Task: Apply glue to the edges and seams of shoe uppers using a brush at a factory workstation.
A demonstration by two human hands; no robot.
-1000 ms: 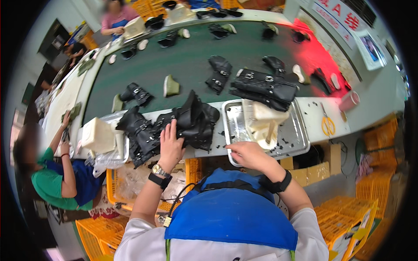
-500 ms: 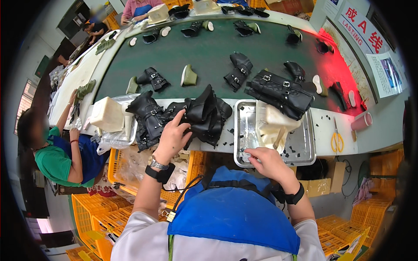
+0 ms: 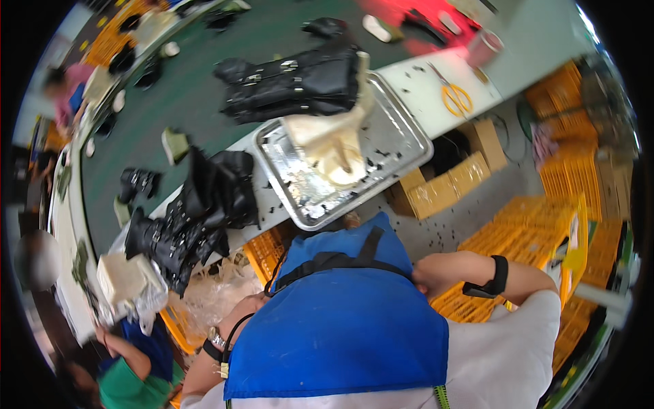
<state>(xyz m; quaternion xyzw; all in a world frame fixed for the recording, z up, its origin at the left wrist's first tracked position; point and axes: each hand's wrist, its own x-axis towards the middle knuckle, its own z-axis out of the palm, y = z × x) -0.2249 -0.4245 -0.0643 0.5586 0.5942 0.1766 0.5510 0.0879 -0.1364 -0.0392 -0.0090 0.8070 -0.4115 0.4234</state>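
Both hands are drawn back to the sides of my blue apron (image 3: 347,334). My left hand (image 3: 248,307) is at the apron's left edge, its fingers hidden. My right hand (image 3: 430,270) presses against the right edge, fingers tucked out of sight and blurred. In front of me, a black buckled boot upper (image 3: 300,82) lies across a pale block-shaped stand (image 3: 337,153) in a metal tray (image 3: 417,146) strewn with black scraps. Left of the tray, more black boot uppers (image 3: 221,194) are heaped at the bench edge. Neither hand touches them.
Yellow-handled scissors (image 3: 455,99) and a pink cup (image 3: 485,48) are on the white bench at right. A cardboard box (image 3: 449,187) sits below, near yellow crates (image 3: 524,225). Shoes and uppers stand on the green belt (image 3: 197,82). A co-worker in green (image 3: 133,382) is at lower left.
My left hand has left the heaped boot uppers and my right hand has left the tray; both came back to my waist. The view has turned to the right.
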